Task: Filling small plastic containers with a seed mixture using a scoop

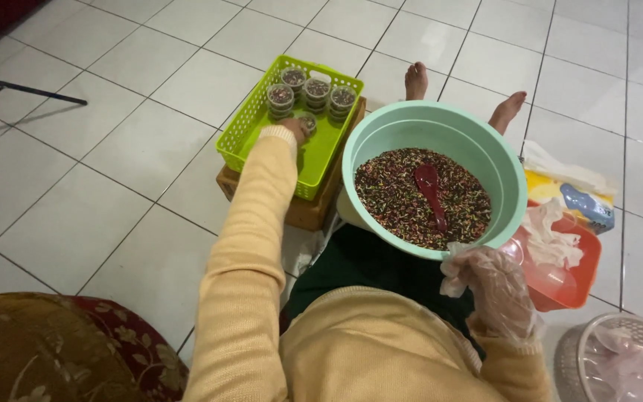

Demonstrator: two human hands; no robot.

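**Small cup being set down in green basket**

Nearest, right hand [496, 286], in a clear plastic glove, resting curled at the rim of the mint bowl [362, 145] on the lap; holding nothing visible. Inside, dark mixed grains with a red spoon [429, 186] lying on top. Farther out, left hand [295, 130] stretched into the green basket [251, 123], fingers closed on a small cup [307, 122] beside the stacked filled cups [314, 93]. Placing step by the look of it; next calls for letting go with the cup upright, then drawing back to the bowl.
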